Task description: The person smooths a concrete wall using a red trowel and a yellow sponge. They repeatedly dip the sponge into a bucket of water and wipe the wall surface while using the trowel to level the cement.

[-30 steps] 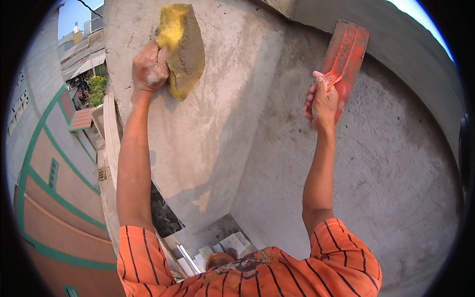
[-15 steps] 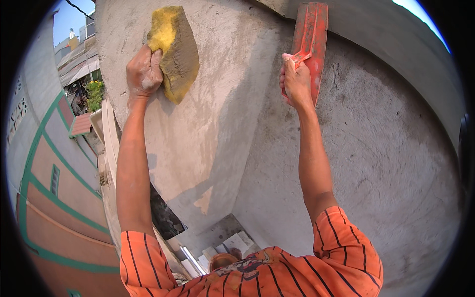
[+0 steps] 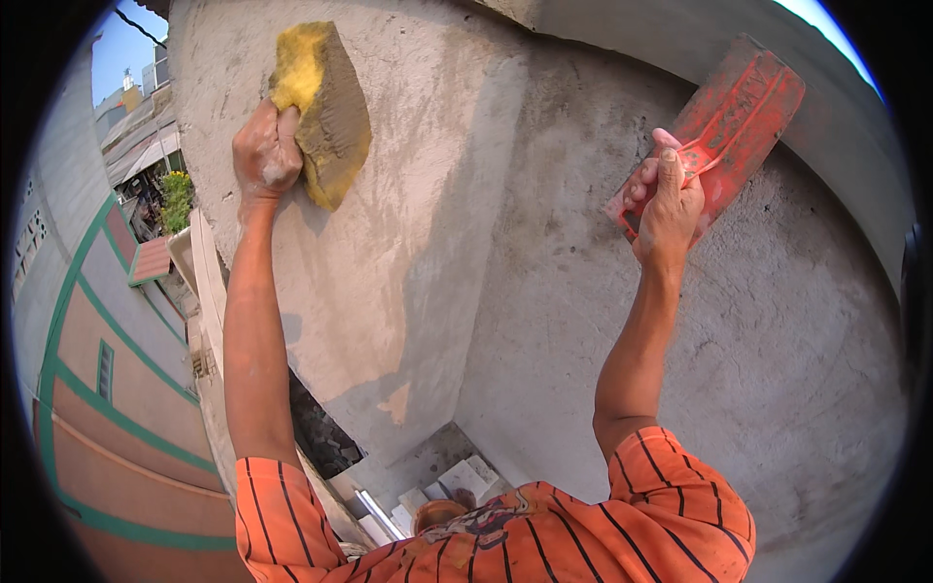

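At the upper left, my left hand [image 3: 266, 154] grips the edge of a large yellow sponge [image 3: 333, 121], its broad side caked with grey-brown mortar. The sponge is close to the sunlit plastered wall [image 3: 428, 146]; whether it touches cannot be made out. On the upper right, my right hand [image 3: 669, 199] is closed round the handle of a red plastic float [image 3: 743, 121], which is smeared with mortar. The float lies tilted, its far end up to the right, over the shaded plaster [image 3: 622, 340] under the ledge. Its working face is hidden.
A concrete ledge [image 3: 846, 146] juts out along the upper right. Below, by my shirt, are pale blocks [image 3: 466, 478], a brown round container [image 3: 439, 515] and metal bars [image 3: 377, 513]. A dark opening [image 3: 321, 428] lies left of them. A green-trimmed building [image 3: 117, 369] stands at the left.
My right hand has moved right and slightly down with the float, which has turned from near upright to a rightward tilt. The left hand and sponge have shifted slightly left.
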The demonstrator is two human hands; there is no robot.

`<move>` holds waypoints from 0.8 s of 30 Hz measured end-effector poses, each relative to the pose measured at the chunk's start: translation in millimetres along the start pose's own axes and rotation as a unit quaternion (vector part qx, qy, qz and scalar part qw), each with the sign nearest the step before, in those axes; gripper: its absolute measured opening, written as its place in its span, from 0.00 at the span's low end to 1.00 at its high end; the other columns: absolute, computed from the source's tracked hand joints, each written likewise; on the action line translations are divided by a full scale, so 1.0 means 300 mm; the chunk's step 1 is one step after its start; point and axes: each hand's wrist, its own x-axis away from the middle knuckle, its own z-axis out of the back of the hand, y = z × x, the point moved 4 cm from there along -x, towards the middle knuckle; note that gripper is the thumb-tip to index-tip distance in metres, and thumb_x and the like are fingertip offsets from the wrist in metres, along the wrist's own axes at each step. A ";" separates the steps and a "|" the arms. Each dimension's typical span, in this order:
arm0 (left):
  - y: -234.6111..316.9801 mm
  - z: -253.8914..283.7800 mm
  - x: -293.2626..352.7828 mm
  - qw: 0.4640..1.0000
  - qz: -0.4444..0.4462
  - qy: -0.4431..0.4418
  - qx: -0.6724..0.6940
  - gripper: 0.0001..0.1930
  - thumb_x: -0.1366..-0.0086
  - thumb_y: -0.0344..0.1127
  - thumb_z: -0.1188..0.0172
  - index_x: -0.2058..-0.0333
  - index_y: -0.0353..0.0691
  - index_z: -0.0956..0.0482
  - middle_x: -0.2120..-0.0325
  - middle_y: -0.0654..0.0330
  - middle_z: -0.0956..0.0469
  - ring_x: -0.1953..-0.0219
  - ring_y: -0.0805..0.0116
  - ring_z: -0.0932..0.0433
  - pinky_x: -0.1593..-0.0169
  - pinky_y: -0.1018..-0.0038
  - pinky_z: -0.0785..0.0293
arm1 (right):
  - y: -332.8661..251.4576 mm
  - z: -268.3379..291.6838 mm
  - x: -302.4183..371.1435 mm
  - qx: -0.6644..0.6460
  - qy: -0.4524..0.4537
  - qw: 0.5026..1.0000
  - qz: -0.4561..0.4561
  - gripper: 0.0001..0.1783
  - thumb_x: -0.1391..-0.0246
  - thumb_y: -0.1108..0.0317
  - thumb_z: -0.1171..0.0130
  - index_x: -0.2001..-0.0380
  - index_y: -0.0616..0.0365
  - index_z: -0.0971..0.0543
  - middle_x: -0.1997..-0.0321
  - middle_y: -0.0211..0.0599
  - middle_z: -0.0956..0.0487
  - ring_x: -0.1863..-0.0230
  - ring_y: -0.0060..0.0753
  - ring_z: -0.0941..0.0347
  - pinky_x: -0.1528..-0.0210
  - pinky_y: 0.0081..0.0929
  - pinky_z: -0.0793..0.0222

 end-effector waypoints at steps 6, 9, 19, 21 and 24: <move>-0.015 0.010 0.005 1.000 -0.004 -0.019 -0.022 0.08 0.38 0.35 0.51 0.71 0.37 0.27 0.79 0.49 0.28 0.75 0.48 0.26 0.72 0.64 0.31 | 0.131 0.016 -0.012 0.059 -0.030 0.993 -0.099 0.17 0.37 0.61 0.55 0.52 0.63 0.31 0.80 0.24 0.35 0.84 0.14 0.40 0.84 0.15 0.40; -0.010 -0.008 0.009 1.000 0.012 -0.018 -0.006 0.08 0.38 0.35 0.51 0.72 0.37 0.27 0.79 0.49 0.28 0.76 0.48 0.26 0.73 0.64 0.31 | -0.006 0.127 -0.028 0.041 0.040 0.998 -0.010 0.18 0.37 0.61 0.55 0.52 0.64 0.31 0.80 0.24 0.35 0.84 0.14 0.40 0.84 0.15 0.39; -0.002 0.000 0.005 1.000 0.007 -0.013 0.001 0.08 0.39 0.34 0.51 0.72 0.36 0.28 0.78 0.48 0.28 0.75 0.47 0.27 0.71 0.64 0.31 | 0.084 -0.136 -0.019 0.117 -0.110 0.982 -0.095 0.17 0.38 0.59 0.53 0.54 0.62 0.31 0.81 0.24 0.35 0.85 0.14 0.40 0.86 0.17 0.42; 0.002 -0.003 -0.001 1.000 0.000 -0.017 0.000 0.08 0.39 0.34 0.50 0.72 0.36 0.28 0.79 0.48 0.28 0.75 0.47 0.27 0.71 0.64 0.31 | 0.136 -0.124 -0.083 0.123 -0.081 0.985 -0.093 0.16 0.38 0.60 0.53 0.55 0.62 0.31 0.81 0.24 0.35 0.85 0.14 0.40 0.86 0.17 0.42; 0.009 0.005 -0.007 1.000 -0.008 -0.007 0.002 0.07 0.39 0.33 0.50 0.72 0.36 0.27 0.78 0.48 0.28 0.75 0.47 0.27 0.72 0.64 0.31 | 0.101 -0.046 -0.113 0.112 -0.020 0.992 -0.060 0.17 0.38 0.60 0.53 0.54 0.62 0.31 0.79 0.24 0.34 0.84 0.13 0.39 0.86 0.16 0.41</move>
